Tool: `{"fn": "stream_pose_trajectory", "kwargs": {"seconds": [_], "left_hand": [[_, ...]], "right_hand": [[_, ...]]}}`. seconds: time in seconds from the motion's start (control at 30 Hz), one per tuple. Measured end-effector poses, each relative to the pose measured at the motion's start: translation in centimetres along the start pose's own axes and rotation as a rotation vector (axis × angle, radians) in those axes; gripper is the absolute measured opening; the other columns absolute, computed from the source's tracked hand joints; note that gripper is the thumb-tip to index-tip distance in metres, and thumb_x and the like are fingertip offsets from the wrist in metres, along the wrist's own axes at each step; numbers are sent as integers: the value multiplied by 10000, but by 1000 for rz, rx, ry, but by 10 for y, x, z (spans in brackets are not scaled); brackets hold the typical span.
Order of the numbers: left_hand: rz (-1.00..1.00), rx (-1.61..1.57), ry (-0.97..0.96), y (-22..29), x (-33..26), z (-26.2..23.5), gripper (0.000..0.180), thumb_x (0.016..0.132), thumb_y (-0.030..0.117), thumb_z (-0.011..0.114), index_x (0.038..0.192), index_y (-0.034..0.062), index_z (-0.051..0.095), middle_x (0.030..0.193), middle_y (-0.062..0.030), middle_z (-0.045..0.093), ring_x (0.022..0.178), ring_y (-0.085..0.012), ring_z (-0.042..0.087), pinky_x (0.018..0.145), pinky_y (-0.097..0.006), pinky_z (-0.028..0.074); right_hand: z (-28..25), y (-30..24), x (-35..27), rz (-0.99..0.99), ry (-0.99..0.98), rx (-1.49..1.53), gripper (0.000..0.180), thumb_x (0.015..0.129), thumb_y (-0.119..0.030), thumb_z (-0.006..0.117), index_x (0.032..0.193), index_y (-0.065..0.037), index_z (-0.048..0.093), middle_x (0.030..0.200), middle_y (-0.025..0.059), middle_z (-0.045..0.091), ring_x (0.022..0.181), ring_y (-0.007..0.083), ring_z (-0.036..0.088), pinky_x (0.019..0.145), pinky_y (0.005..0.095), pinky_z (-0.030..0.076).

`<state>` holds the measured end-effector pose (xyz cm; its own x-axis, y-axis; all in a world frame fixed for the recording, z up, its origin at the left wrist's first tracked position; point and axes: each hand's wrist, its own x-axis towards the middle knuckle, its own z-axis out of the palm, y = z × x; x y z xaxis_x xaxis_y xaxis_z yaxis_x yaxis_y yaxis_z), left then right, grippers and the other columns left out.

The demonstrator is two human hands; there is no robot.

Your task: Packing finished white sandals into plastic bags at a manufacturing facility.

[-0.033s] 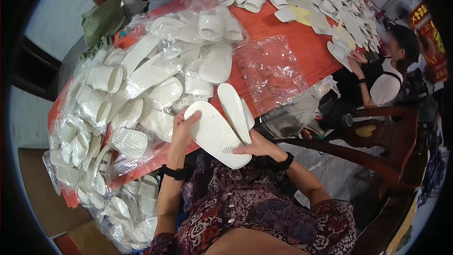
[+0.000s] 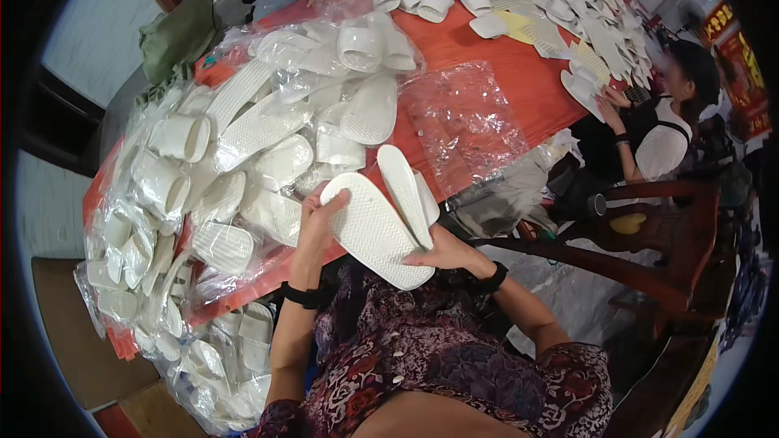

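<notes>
While the left hand (image 2: pixel 315 212) grips the near white slipper (image 2: pixel 375 231) by its left edge, the right hand (image 2: pixel 442 253) supports a second slipper (image 2: pixel 406 192) underneath, fingers closed. Pairing seems underway; next, they need aligning sole against sole.

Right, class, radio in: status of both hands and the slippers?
Left hand grips white slipper, sole up. Right hand holds second slipper on edge. Bagged slipper pile crowds the left.

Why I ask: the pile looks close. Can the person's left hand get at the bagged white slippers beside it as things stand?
Probably yes. The left hand sits right beside the bagged slippers, with nothing between them. But it is gripping the edge of a white slipper sole, so it would need to let go first.
</notes>
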<state>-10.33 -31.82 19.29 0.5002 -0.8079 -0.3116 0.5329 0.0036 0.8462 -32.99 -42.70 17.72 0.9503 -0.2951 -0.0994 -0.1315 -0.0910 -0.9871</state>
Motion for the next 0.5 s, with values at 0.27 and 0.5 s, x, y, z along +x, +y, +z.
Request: {"fn": "stream_pose_trajectory", "kwargs": {"seconds": [0.27,0.5], "left_hand": [[69,72,-207,9,21,65,267,833,91,657,1066,-17,583,914,-66,659,773,-110,626,697,-231,496],[393,280,-249,-40,90,113,259,870,128,627,1101,26,571,942,-16,630,863,-95,579,777,-241,467]], "right_hand": [[-42,7,-39,83,336,-51,434,828,-92,621,1225,28,491,1173,138,583,1074,218,545,912,339,429],[-149,-36,-27,178,745,320,366,809,-80,647,1139,32,536,1000,77,623,869,140,577,748,274,473]]}}
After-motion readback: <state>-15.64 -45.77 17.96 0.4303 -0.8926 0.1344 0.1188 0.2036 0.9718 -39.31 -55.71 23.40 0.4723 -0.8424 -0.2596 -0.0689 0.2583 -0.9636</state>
